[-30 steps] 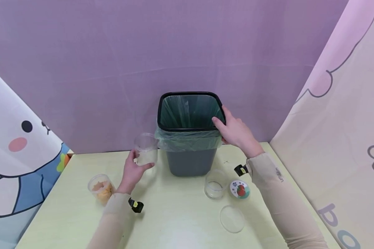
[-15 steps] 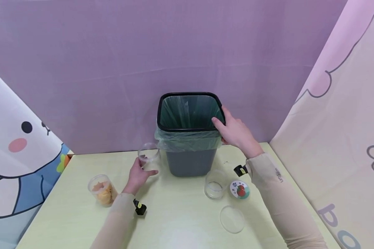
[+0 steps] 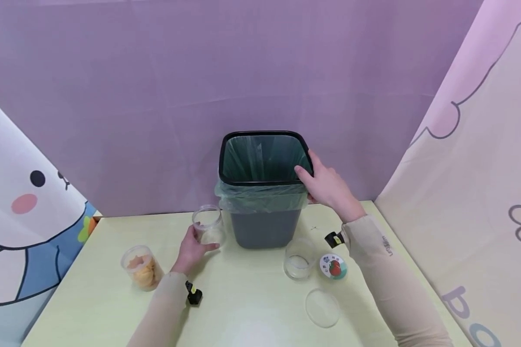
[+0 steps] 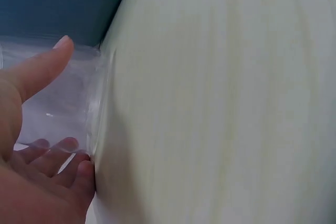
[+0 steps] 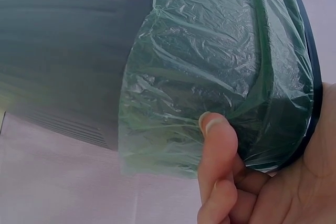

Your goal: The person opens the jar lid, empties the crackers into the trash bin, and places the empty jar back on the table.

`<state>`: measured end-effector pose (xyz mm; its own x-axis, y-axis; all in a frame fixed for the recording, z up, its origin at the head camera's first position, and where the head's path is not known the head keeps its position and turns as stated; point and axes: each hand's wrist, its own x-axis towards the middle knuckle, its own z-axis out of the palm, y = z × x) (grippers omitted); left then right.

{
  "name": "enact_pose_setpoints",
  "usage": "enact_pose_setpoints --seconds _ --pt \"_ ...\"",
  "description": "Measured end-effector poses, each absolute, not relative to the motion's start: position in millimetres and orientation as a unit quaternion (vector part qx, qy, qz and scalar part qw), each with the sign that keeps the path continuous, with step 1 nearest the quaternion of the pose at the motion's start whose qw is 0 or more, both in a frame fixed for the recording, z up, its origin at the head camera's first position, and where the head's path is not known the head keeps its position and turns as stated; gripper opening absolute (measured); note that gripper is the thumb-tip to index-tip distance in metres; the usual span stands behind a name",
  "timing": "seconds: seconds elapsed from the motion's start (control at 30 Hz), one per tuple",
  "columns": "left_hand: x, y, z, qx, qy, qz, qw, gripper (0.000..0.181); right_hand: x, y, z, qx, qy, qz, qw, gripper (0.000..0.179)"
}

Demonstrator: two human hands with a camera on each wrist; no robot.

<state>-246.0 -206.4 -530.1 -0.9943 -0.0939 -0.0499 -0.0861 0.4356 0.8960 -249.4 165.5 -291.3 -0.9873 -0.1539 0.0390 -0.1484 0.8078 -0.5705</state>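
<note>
A clear plastic jar stands upright on the table, beside the left side of the trash bin. My left hand holds it low, with the thumb on one side and the fingers curled on the other. The jar's base meets the tabletop in the left wrist view. The grey trash bin has a black rim and a green plastic liner folded over it. At the rim's right side my right hand grips it, thumb inside and fingers outside against the liner.
A clear jar of orange pieces stands at the left. Right of centre are another clear jar, a round lid with a tomato label and a clear disc-shaped lid. A purple curtain hangs behind the table.
The clear jar in my left hand has come down onto the table, slightly right of where it was. My right hand has stayed on the bin's rim.
</note>
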Motion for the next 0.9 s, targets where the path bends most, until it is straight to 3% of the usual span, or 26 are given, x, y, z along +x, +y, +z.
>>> enact_pose_setpoints --seconds 0.4,0.9 --pt "-223.4 -216.5 -522.4 0.060 -0.840 -0.538 -0.016 0.103 -249.3 167.0 -292.6 -0.082 0.949 -0.305 0.003 0.086" --pt "-135.9 -237.7 -506.0 0.029 -0.842 -0.539 -0.019 0.082 -250.1 166.4 -293.3 -0.087 0.949 -0.303 -0.001 0.088"
